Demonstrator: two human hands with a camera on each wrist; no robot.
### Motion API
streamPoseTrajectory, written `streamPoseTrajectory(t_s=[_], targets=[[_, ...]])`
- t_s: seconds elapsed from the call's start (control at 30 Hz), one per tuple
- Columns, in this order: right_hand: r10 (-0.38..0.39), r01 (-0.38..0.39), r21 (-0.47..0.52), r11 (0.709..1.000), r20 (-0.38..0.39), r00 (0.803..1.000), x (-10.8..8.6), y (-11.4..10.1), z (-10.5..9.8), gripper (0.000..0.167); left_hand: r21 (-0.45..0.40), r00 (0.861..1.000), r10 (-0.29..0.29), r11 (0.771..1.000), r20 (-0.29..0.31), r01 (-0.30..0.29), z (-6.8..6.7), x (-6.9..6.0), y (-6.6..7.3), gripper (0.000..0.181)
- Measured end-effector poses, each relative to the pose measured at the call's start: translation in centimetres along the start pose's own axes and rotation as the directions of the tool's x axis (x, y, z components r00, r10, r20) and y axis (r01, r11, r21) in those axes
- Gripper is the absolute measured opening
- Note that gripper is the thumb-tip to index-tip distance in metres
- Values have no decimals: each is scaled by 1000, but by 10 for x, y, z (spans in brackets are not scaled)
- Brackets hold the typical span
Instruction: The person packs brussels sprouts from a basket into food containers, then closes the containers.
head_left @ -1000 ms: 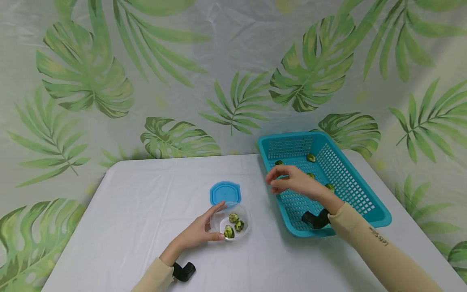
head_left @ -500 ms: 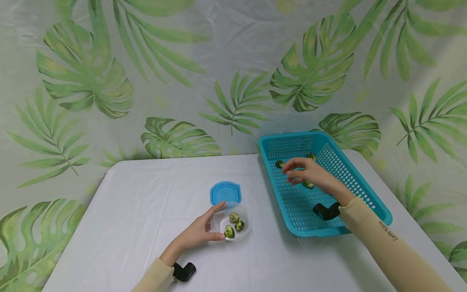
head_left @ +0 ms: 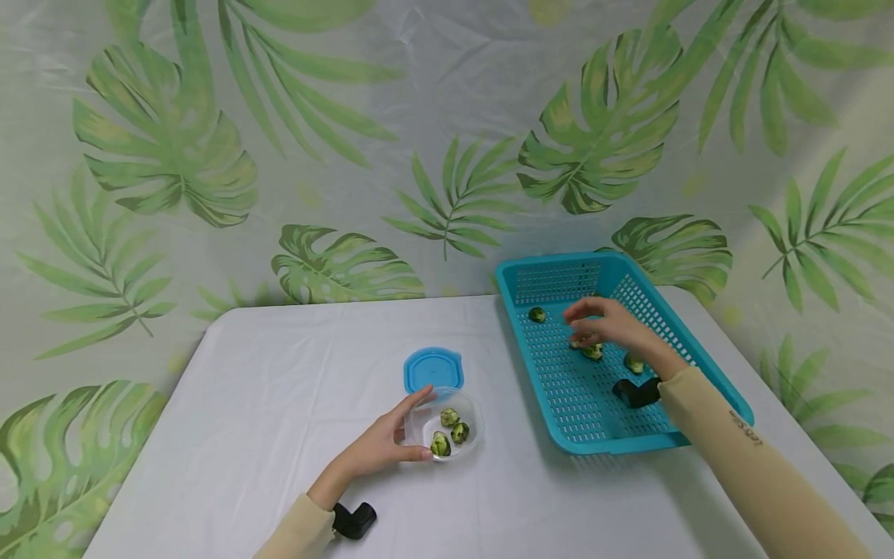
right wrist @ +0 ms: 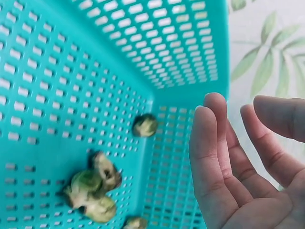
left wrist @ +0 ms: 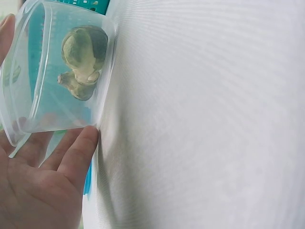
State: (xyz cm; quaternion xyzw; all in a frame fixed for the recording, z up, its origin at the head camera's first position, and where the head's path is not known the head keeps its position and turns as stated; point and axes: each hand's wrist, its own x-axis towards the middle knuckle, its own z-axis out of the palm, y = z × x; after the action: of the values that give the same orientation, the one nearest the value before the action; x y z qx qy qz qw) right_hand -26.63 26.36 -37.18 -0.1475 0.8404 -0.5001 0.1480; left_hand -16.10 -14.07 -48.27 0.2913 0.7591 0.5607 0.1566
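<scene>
Sprouts (head_left: 450,417) in two lots: three in the clear tub (head_left: 478,425), close together, and more in the turquoise basket (head_left: 580,400) to the right — one toward the far left (head_left: 536,314), a small bunch (head_left: 594,352) near the middle, another just right of that, perhaps one more hidden from the head view. Just changed: the place of the right hand (head_left: 615,322), from over the basket's left side to farther right, above the bunch. Fingers there loosely bent, thumb apart from fingertips, nothing in the grasp; exact height over the bunch hard to tell. Left hand (head_left: 382,442) as before at the tub's left, thumb on the near side, fingers on the far, curved around the wall — seemingly to steady it. Blue lid (head_left: 421,365) just beyond the tub. Meaning, as a judgement: fetching from the basket under way, next sprout not yet taken.
</scene>
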Motion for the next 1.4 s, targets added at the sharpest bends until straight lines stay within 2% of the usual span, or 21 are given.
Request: streamPoseTrajectory(t_s=[0.37, 0.8, 1.3, 1.4], targets=[[124, -124, -28, 992, -12, 992, 10, 15, -13, 36, 6, 1000, -8, 1000, -8, 8, 0, 1, -2, 89], [249, -247, -89, 965, 22, 968, 23, 33, -15, 40, 8, 1000, -18, 1000, -14, 18, 1, 0, 0, 89], [324, -315, -123, 941, 55, 945, 34, 42, -14, 42, -8, 1000, -13, 1000, -14, 13, 1, 1, 1, 91], [309, -299, -141, 944, 62, 949, 36, 43, -13, 42, -7, 1000, -10, 1000, -15, 10, 1, 0, 1, 91]])
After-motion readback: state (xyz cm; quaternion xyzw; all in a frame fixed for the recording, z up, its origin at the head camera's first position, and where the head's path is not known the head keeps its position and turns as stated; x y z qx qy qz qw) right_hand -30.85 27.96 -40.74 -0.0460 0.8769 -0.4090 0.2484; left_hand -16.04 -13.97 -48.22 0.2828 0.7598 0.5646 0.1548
